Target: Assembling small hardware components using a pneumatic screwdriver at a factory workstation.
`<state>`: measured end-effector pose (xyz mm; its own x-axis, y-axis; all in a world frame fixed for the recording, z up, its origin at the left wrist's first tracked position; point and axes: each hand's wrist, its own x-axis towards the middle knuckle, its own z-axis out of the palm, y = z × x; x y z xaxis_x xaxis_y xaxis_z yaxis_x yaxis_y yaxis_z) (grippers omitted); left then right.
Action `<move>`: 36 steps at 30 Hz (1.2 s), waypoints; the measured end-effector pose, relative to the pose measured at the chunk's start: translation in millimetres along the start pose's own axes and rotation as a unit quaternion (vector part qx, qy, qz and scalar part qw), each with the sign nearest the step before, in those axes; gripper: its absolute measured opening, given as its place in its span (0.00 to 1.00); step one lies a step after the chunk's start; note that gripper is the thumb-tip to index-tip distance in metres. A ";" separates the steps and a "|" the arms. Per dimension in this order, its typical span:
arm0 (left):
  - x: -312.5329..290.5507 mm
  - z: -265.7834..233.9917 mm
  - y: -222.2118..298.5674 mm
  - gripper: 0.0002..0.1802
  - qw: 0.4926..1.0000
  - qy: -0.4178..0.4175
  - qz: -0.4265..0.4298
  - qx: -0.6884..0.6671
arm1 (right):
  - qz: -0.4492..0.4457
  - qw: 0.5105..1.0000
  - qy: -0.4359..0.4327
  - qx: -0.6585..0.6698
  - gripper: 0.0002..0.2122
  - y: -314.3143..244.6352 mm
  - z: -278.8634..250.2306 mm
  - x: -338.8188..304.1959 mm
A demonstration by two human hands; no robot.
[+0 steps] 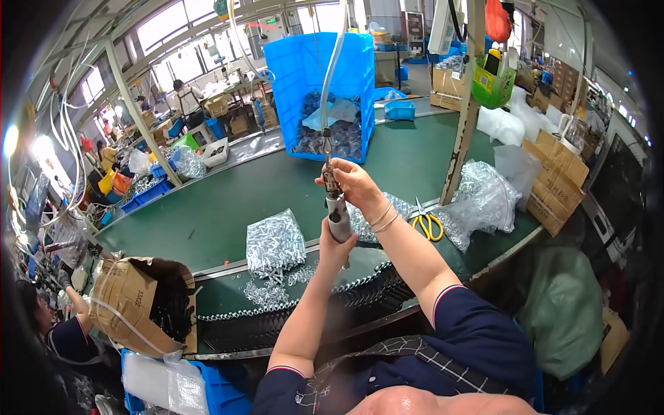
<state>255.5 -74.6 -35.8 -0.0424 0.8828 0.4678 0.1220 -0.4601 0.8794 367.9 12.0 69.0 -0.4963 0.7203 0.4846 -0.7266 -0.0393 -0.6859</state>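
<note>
In front of my chest, above the green bench, I hold an air screwdriver [339,223] upright. Its grey barrel is in my left hand [337,247], the fingers wrapped round it. My right hand [354,185] grips the darker upper end, where a clear hose [330,83] comes down from above. The tool's lower tip is hidden by my left hand. Below lies a long row of black parts [277,328] with shiny screws along their far edge. Left of my hands are a clear bag of silver screws [275,242] and loose small metal pieces [266,296].
A tall blue bin [277,90] of dark parts stands beyond my hands. Yellow-handled pliers [429,227] lie to the right beside bagged hardware [481,197] and a rusty post [462,145]. An open carton [131,304] holds black pieces at left, near another person's hand [77,302].
</note>
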 end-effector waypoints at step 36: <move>16.8 8.3 55.8 0.30 0.981 0.122 0.149 0.034 | -0.034 0.994 0.103 -0.033 0.06 3.5 16.8 -10.1</move>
<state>269.9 -84.6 20.4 -0.2298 0.6570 0.7180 0.2299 -0.6803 0.6960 362.3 -7.0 70.9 -0.3345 0.8469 0.4134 -0.7190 0.0542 -0.6929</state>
